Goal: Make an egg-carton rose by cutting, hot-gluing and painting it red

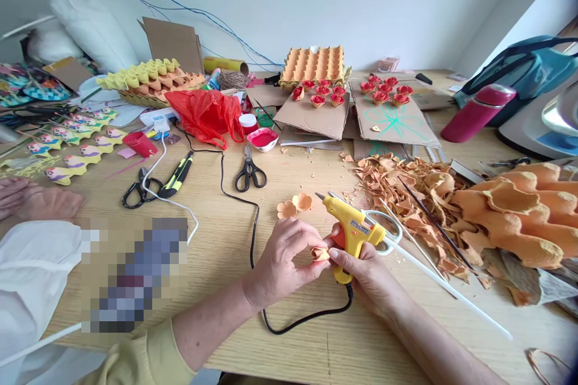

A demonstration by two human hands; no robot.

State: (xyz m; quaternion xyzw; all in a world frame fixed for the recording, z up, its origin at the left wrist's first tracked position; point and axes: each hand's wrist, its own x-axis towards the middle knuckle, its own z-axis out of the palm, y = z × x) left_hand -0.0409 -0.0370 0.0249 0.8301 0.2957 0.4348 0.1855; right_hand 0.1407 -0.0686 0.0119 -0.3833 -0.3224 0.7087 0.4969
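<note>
In front of me my left hand (282, 261) is closed, pinching a small rolled orange egg-carton flower (320, 254) between thumb and fingers. My right hand (372, 280) grips a yellow hot glue gun (353, 225), its nozzle pointing up and left. The right thumb and fingertips also touch the flower's side. A long white glue stick (451, 289) sticks out of the gun's back, and a black cord leaves its handle. Just beyond the left hand lie two cut orange petal pieces (302, 201). White-handled scissors (396, 231) show partly behind the gun.
Orange carton scraps (406, 192) and stacked egg trays (519, 210) lie right. Red-painted flowers (382, 93) stand on cardboard at the back. Black scissors (250, 174), a yellow-black cutter (177, 175) and a red bag (203, 114) lie left. Another person's hands (40, 201) rest at far left.
</note>
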